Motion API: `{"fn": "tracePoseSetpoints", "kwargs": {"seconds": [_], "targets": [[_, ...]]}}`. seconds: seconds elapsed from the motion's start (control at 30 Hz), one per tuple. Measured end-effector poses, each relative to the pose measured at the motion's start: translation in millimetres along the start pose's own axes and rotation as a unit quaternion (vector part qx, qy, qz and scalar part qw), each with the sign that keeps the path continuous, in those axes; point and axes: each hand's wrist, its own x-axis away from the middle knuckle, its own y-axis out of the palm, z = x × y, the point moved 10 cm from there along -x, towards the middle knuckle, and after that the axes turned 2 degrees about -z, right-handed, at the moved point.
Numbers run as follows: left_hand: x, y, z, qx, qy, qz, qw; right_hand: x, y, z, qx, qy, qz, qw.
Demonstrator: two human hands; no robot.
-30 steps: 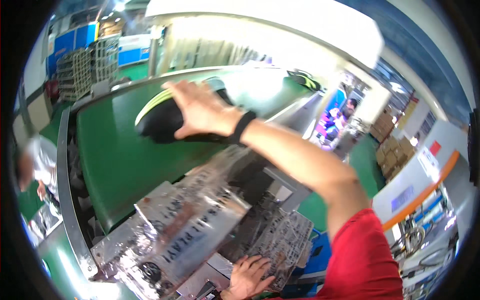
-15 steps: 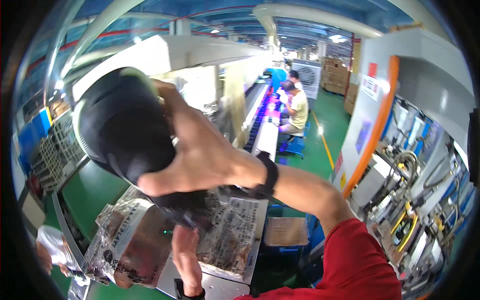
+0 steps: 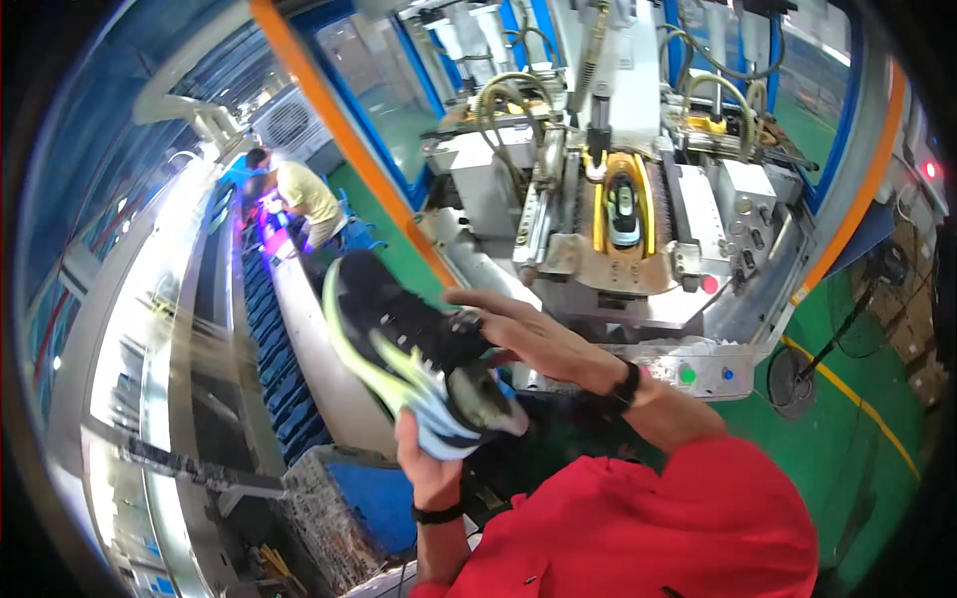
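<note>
A black sneaker (image 3: 394,334) with a pale yellow and light blue sole is held tilted in front of me, its toe pointing up and to the left. My left hand (image 3: 429,468) grips it from below near the heel. At the shoe's opening, my right hand (image 3: 543,339) has its fingers around the dark tongue, though the fingertips are partly hidden. Beyond my hands, a second shoe (image 3: 625,214) sits between yellow side pads in a machine (image 3: 608,274). Dark bands circle both my wrists.
An orange-edged frame (image 3: 349,140) surrounds the machine, with a button panel (image 3: 698,374) along its front. To the left runs a conveyor (image 3: 269,339), where a seated person (image 3: 304,199) works. A blue bin (image 3: 369,503) stands near my left forearm. At right is a floor fan (image 3: 793,384).
My view has swung right, from the plastic-covered table to the machine. The sneaker, earlier in my right hand alone, is now gripped by my left hand, with my right at its tongue.
</note>
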Motion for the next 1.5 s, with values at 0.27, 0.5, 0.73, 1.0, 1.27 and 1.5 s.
{"fn": "tracePoseSetpoints", "kwargs": {"seconds": [0.27, 0.5, 0.73, 1.0, 1.27, 1.5], "targets": [[-64, 160, -189, -0.278, -0.107, -0.151, 0.943, 161, -224, -17, 0.170, -0.041, 0.468, 0.867], [-205, 214, -333, -0.423, -0.147, -0.209, 0.869, 323, -339, -33, 0.208, -0.022, 0.694, 0.689], [-341, 219, -446, -0.650, 0.020, -0.185, 0.736, 374, -342, -83, 0.272, -0.038, 0.753, 0.598], [-379, 149, -457, -0.492, -0.072, -0.128, 0.858, 315, -439, -154, 0.439, 0.031, 0.687, 0.578], [-234, 118, -331, -0.145, -0.336, -0.063, 0.928, 100, -556, -132, 0.538, 0.306, 0.482, 0.620], [-144, 46, -144, -0.250, -0.293, 0.051, 0.922, -4, -581, -8, 0.581, 0.377, 0.439, 0.573]]}}
